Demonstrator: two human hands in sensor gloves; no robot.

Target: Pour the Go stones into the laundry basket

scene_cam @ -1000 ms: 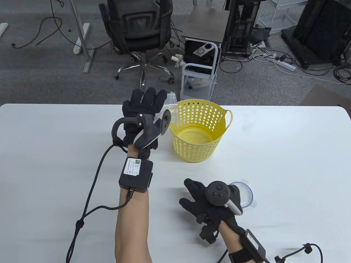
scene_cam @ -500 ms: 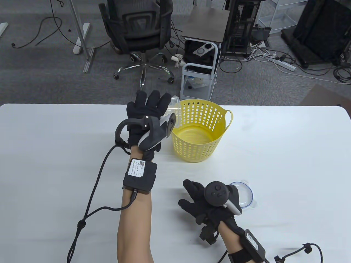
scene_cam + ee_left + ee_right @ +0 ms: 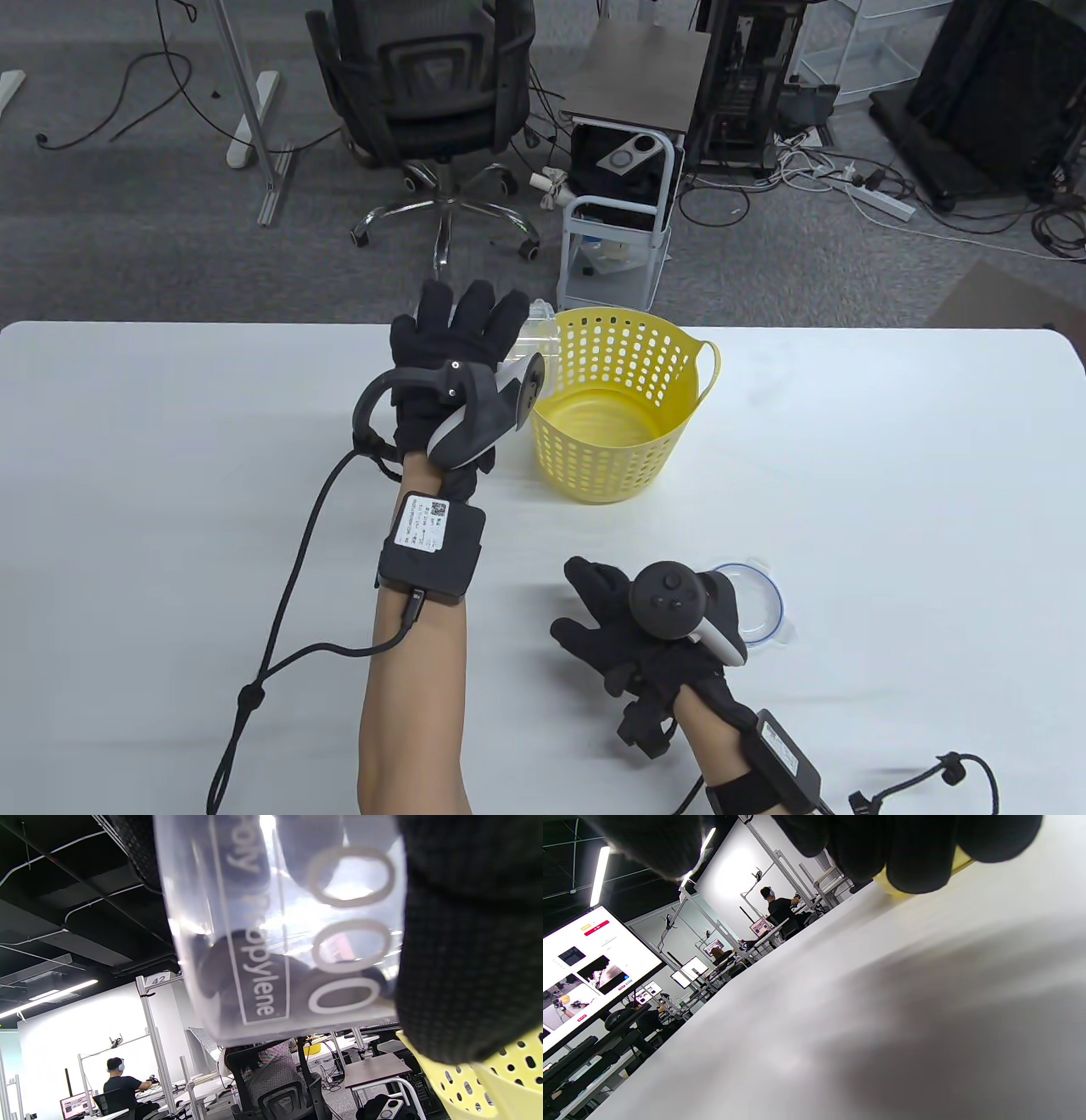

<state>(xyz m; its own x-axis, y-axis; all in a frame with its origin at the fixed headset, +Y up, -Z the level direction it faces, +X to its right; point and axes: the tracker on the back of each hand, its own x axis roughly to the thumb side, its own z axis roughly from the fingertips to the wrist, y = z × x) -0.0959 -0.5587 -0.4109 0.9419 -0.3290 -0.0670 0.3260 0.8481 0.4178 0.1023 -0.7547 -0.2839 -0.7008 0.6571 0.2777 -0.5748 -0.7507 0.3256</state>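
Observation:
A yellow perforated laundry basket (image 3: pixel 619 399) stands on the white table (image 3: pixel 891 475); its inside looks bare. My left hand (image 3: pixel 458 356) grips a clear plastic container (image 3: pixel 536 335), raised and tilted beside the basket's left rim. In the left wrist view the container's clear base (image 3: pixel 288 925) fills the frame, with dark shapes behind it and the basket's wall (image 3: pixel 488 1077) at lower right. My right hand (image 3: pixel 628 628) rests on the table at the front, fingers spread, holding nothing. The container's round lid (image 3: pixel 759 607) lies just right of it.
An office chair (image 3: pixel 433 102) and a small cart (image 3: pixel 628 178) stand on the floor behind the table's far edge. Cables run from both wrists over the table (image 3: pixel 288 594).
My left hand moved the container a little right, up to the basket's rim, then stayed. My right hand has hardly moved.

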